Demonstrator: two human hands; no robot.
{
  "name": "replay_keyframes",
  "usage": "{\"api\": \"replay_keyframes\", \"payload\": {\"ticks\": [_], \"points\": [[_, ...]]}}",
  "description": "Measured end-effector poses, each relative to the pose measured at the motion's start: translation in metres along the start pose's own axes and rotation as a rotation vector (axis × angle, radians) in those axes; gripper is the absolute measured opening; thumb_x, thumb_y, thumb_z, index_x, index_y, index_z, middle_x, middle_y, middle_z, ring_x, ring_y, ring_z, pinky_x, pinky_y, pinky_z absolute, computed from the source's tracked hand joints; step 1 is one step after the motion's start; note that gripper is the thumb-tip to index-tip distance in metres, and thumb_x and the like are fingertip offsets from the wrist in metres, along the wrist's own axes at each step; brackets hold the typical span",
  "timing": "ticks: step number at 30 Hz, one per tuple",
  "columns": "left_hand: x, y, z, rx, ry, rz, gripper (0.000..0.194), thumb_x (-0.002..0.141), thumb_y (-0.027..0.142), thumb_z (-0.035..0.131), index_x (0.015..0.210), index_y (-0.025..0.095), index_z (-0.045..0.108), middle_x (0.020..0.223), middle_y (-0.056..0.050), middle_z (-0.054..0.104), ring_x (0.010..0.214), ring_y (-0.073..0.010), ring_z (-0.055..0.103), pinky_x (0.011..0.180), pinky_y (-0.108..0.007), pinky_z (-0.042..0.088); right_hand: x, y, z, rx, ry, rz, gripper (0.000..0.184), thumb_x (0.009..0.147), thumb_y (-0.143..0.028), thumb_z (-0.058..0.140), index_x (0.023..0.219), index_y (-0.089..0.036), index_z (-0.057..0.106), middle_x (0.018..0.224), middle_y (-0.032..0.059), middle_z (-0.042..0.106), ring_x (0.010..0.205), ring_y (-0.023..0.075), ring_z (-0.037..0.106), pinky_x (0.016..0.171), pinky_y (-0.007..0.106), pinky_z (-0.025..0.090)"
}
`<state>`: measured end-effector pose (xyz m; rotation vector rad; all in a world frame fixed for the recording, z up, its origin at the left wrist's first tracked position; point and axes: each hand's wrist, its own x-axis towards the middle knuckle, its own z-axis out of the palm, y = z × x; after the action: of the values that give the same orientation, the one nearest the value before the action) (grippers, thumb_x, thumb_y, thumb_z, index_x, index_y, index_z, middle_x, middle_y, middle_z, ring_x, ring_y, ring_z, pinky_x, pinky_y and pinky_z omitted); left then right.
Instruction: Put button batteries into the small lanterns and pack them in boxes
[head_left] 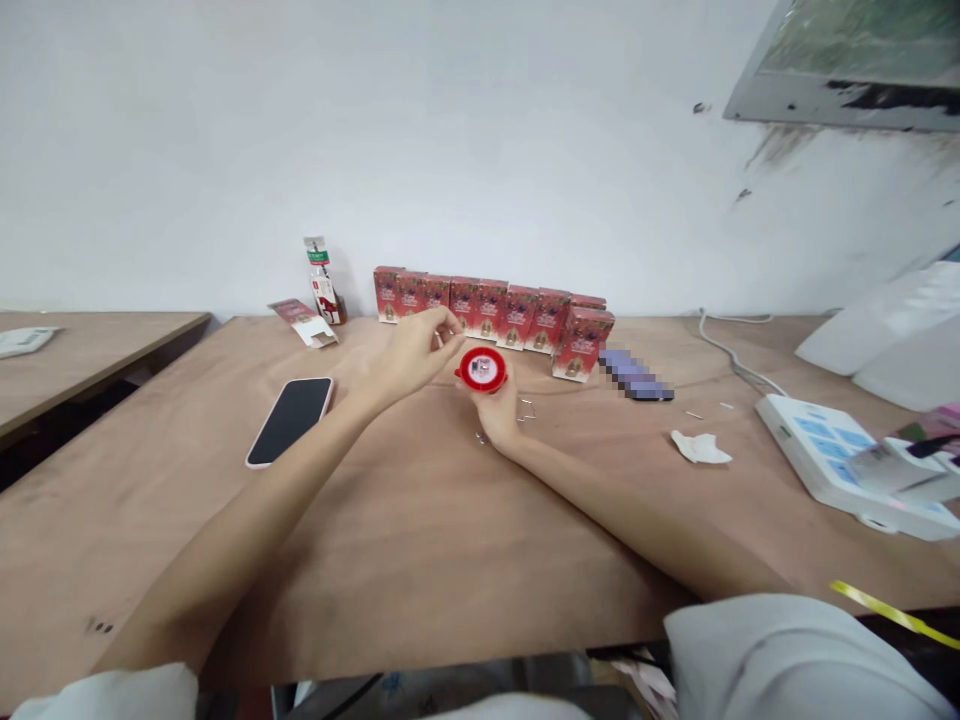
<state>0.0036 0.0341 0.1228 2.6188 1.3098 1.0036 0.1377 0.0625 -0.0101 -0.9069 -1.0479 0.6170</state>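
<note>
My right hand is closed around a round red object with a pale disc in its middle, held up over the table. What kind of object it is cannot be made out. Just left of it hovers my left hand, fingers loosely bent and apart, nothing visible in them. Behind both hands stands a row of several small red printed boxes, partly hidden by my left hand. A thin bent wire piece lies beside my right wrist, with a tiny shiny bit on its other side.
To the left lie a phone and an opened red-and-white carton, near a small upright packet. On the right are a purple pixelated item, crumpled white paper and a white power strip with a cable.
</note>
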Motion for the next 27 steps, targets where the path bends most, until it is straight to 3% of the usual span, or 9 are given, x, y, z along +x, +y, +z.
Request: {"api": "replay_keyframes", "payload": {"ticks": [1, 5, 7, 11, 14, 21, 27], "points": [[0.0, -0.005, 0.001, 0.026, -0.056, -0.015, 0.017, 0.081, 0.022, 0.049, 0.085, 0.014, 0.063, 0.076, -0.002, 0.066, 0.064, -0.0115, 0.056, 0.061, -0.022, 0.04, 0.002, 0.004, -0.001, 0.014, 0.025, 0.025, 0.052, 0.054, -0.029, 0.075, 0.097, -0.021, 0.047, 0.097, 0.0048, 0.062, 0.097, 0.0211, 0.057, 0.082, 0.034, 0.047], [-0.004, -0.015, 0.014, 0.113, -0.472, 0.064, 0.011, 0.069, 0.015, 0.057, 0.07, 0.018, 0.068, 0.066, 0.001, 0.066, 0.06, -0.0121, 0.057, 0.06, -0.022, 0.041, 0.01, 0.021, -0.003, 0.055, 0.142, 0.125, 0.055, 0.048, -0.027, 0.077, 0.093, -0.021, 0.045, 0.094, 0.0028, 0.062, 0.088, 0.0183, 0.059, 0.082, 0.034, 0.046], [-0.01, -0.013, 0.029, 0.052, -0.561, 0.094, 0.017, 0.068, 0.01, 0.056, 0.074, 0.018, 0.069, 0.069, 0.001, 0.068, 0.063, -0.0124, 0.06, 0.061, -0.021, 0.042, 0.012, 0.027, -0.004, 0.064, 0.149, 0.135, 0.053, 0.048, -0.026, 0.076, 0.09, -0.021, 0.044, 0.091, 0.0013, 0.062, 0.084, 0.0171, 0.059, 0.082, 0.034, 0.046], [-0.021, -0.005, 0.063, 0.004, -0.561, 0.086, 0.017, 0.071, 0.011, 0.059, 0.08, 0.019, 0.071, 0.084, -0.002, 0.072, 0.074, -0.0156, 0.064, 0.066, -0.023, 0.045, 0.01, 0.032, -0.005, 0.073, 0.13, 0.135, 0.046, 0.052, -0.028, 0.074, 0.086, -0.021, 0.044, 0.085, -0.0007, 0.062, 0.08, 0.0161, 0.059, 0.08, 0.034, 0.046], [-0.026, -0.002, 0.076, 0.054, -0.59, 0.08, 0.013, 0.072, 0.017, 0.065, 0.083, 0.021, 0.071, 0.087, -0.003, 0.072, 0.082, -0.0192, 0.065, 0.07, -0.026, 0.047, 0.009, 0.031, -0.005, 0.057, 0.144, 0.124, 0.045, 0.052, -0.029, 0.074, 0.083, -0.021, 0.043, 0.087, -0.0008, 0.061, 0.081, 0.0157, 0.058, 0.082, 0.034, 0.045], [-0.027, -0.002, 0.076, 0.16, -0.595, 0.081, 0.015, 0.072, 0.011, 0.061, 0.08, 0.019, 0.071, 0.09, -0.006, 0.071, 0.086, -0.0243, 0.066, 0.071, -0.031, 0.048, 0.007, 0.026, -0.005, 0.083, 0.091, 0.085, 0.052, 0.053, -0.03, 0.074, 0.095, -0.02, 0.045, 0.093, 0.002, 0.061, 0.082, 0.0163, 0.058, 0.082, 0.033, 0.045], [-0.025, -0.002, 0.075, 0.08, -0.682, 0.057, 0.017, 0.071, 0.013, 0.058, 0.082, 0.016, 0.071, 0.083, -0.005, 0.072, 0.075, -0.018, 0.065, 0.065, -0.025, 0.046, 0.005, 0.02, -0.004, 0.062, 0.082, -0.008, 0.049, 0.057, -0.029, 0.073, 0.098, -0.019, 0.047, 0.098, 0.0037, 0.061, 0.087, 0.0164, 0.058, 0.083, 0.032, 0.045]]}}
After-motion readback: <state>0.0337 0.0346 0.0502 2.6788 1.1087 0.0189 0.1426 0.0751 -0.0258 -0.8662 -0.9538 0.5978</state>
